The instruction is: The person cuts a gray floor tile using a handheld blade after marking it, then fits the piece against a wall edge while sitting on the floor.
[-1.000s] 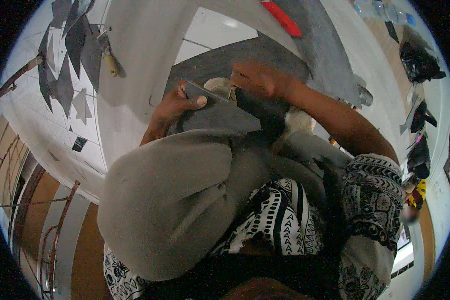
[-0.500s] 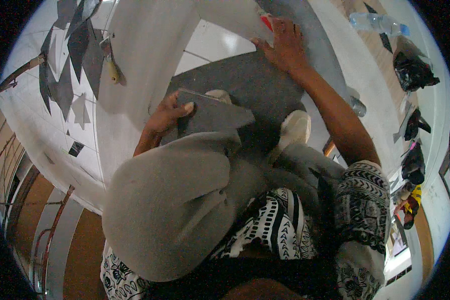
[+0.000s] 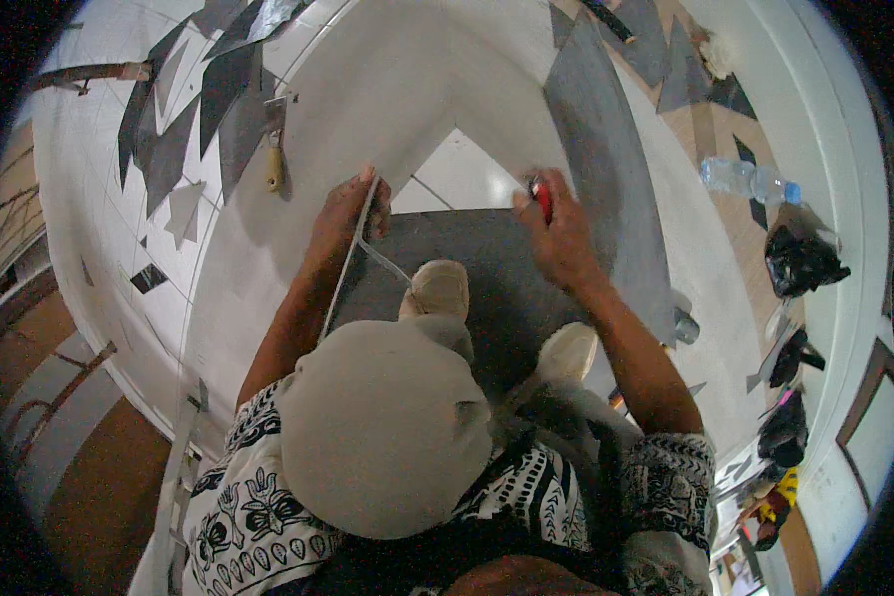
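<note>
My left hand is closed on a thin sheet piece, turned edge-on so that it shows as a pale line. A narrow light strip runs from it toward my left shoe. In my right hand is a small red tool, probably a utility knife; the fingers hide most of it. Between my hands lies a dark grey floor sheet, with a white tiled corner beyond its straight far edge. Both shoes rest on the dark sheet.
A scraper with a yellowish handle lies at left, near grey offcuts. A long grey sheet curves along the right. Farther right are a clear plastic bottle, black bags and a person in yellow and black.
My left hand has lifted forward, and the grey piece has turned from flat to edge-on. My right hand has drawn back nearer to me with the red tool. The view has shifted.
</note>
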{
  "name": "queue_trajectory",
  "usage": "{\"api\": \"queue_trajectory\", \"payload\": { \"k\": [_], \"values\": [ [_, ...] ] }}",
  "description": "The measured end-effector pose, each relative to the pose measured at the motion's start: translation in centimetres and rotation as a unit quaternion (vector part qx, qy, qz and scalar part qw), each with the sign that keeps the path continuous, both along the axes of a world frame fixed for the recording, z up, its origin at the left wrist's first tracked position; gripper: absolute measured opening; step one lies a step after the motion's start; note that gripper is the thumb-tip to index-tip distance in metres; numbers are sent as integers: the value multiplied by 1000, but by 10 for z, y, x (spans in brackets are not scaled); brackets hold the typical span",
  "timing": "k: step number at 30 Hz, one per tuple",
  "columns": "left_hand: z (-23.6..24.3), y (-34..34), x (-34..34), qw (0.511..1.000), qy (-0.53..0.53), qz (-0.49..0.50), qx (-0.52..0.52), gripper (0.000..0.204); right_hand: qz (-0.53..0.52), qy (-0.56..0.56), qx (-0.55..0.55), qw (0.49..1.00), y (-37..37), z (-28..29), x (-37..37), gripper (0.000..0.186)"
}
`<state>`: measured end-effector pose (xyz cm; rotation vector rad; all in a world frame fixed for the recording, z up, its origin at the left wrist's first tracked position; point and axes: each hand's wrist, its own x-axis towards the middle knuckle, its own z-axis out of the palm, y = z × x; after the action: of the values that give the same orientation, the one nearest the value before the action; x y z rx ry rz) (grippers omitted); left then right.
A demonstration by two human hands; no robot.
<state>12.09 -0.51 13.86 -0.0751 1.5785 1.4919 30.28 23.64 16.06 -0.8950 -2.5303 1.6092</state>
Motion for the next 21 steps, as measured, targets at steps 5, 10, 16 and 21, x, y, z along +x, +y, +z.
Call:
{"api": "queue_trajectory", "payload": {
  "k": [5,10,16,21],
  "values": [
    [27,3,15,992,-17,94,-87,51,112,26,-62,991,-32,61,-2,28],
    [28,3,-11,968,162,153,-119,53,165,172,-48,970,-53,67,-22,26],
    [37,15,3,946,255,101,-176,55,257,115,-17,959,-69,57,-34,40],
    [35,18,6,944,254,93,-187,56,250,51,-58,965,-78,48,-40,48]
  ]
}}
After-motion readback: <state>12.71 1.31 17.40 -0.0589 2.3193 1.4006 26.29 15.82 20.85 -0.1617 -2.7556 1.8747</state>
